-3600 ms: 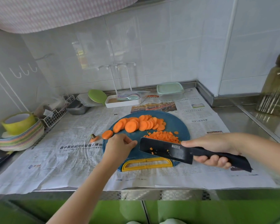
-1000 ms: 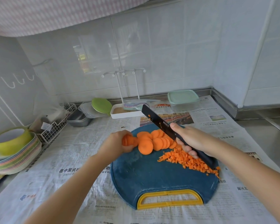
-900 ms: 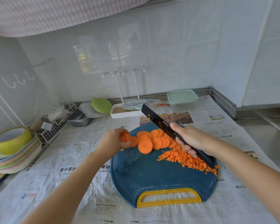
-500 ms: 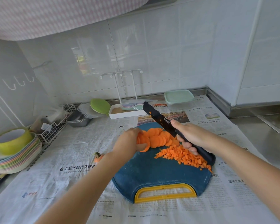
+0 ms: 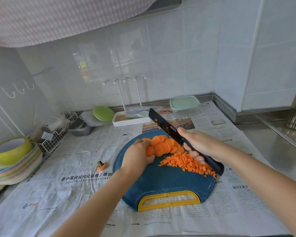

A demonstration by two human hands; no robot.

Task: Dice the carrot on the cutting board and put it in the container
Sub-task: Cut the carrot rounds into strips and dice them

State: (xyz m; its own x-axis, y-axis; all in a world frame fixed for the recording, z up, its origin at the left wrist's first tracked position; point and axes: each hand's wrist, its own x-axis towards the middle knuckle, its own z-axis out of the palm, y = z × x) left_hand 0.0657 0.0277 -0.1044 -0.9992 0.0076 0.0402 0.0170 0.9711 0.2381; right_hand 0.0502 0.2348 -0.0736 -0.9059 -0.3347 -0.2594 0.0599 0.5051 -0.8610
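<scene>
A round blue cutting board (image 5: 162,183) with a yellow handle lies on newspaper. Orange carrot slices (image 5: 162,146) are heaped at its far side, and a pile of diced carrot (image 5: 188,162) lies on its right part. My left hand (image 5: 137,156) grips a small stack of slices at the left of the heap. My right hand (image 5: 198,144) holds a black knife (image 5: 167,128) by its handle, blade raised and pointing away to the back left, above the slices. A clear container with a pale green lid (image 5: 184,104) stands at the back by the wall.
A carrot top (image 5: 102,165) lies on the newspaper left of the board. At the back stand a white tray (image 5: 132,119) with a rack, a green lid (image 5: 102,113), metal tins (image 5: 81,128) and a wire basket (image 5: 53,140). Stacked plates with a green bowl (image 5: 12,151) sit far left.
My left hand gathered slices from the left end of the row and pulled them nearer on the board. The knife has stayed raised in my right hand. The camera moved closer.
</scene>
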